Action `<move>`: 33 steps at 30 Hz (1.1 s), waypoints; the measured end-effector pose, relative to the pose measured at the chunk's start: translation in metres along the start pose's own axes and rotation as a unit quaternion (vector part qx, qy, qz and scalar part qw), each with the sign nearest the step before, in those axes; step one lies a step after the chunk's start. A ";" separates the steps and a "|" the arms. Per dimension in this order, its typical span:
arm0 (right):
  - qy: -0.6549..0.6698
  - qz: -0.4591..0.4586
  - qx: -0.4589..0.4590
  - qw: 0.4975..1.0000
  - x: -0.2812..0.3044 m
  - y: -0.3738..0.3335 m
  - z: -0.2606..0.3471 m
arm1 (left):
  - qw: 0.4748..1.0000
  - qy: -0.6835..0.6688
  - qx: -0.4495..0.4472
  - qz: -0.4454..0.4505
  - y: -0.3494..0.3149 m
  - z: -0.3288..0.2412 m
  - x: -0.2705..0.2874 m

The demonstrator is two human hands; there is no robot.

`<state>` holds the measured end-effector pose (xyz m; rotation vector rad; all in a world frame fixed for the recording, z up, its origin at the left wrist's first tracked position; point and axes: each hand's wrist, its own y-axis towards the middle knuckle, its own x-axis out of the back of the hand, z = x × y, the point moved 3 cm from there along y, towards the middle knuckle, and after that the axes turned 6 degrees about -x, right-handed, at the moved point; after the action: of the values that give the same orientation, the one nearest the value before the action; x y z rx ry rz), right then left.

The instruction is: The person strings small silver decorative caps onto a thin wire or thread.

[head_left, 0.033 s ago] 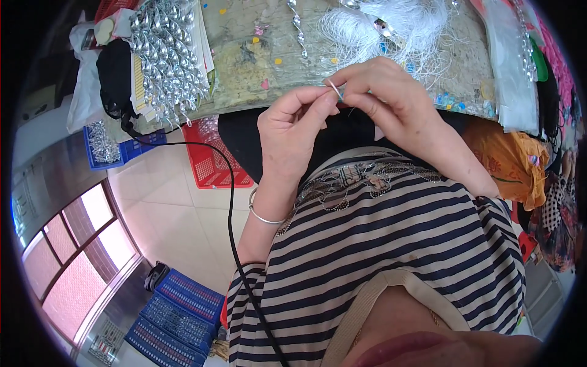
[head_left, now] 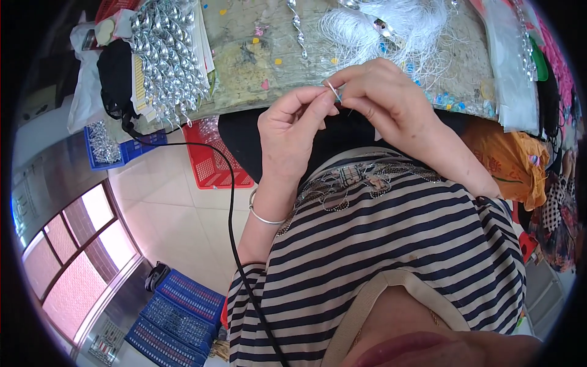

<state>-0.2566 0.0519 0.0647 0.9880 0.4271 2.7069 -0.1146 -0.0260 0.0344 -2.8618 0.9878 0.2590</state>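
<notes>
Left hand [head_left: 287, 131]: fingers clamped on a thin whitish piece [head_left: 332, 88], partly hidden from us. Right hand [head_left: 394, 95]: fingers' closure we cannot tell.

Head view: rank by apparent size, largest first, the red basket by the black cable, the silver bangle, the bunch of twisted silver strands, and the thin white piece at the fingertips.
1. Bunch of twisted silver strands
2. Red basket, partly hidden
3. Silver bangle
4. Thin white piece
</notes>
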 end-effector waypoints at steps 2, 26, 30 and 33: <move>-0.018 -0.010 0.009 1.000 -0.003 -0.002 0.003 | 0.997 -0.071 0.028 0.003 -0.001 0.005 0.001; 0.195 0.030 -0.180 0.964 -0.015 -0.003 -0.012 | 0.993 -0.087 0.069 0.036 -0.007 0.005 -0.001; 0.179 0.000 -0.147 0.973 -0.015 0.000 -0.012 | 0.991 -0.106 0.077 0.034 -0.009 0.008 0.001; 0.213 0.006 -0.165 0.963 -0.017 0.002 -0.014 | 0.986 -0.127 0.100 0.030 -0.008 0.009 0.002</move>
<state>-0.2533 0.0422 0.0451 0.3192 0.0279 2.8658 -0.1096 -0.0197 0.0259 -2.5447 0.9891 0.4871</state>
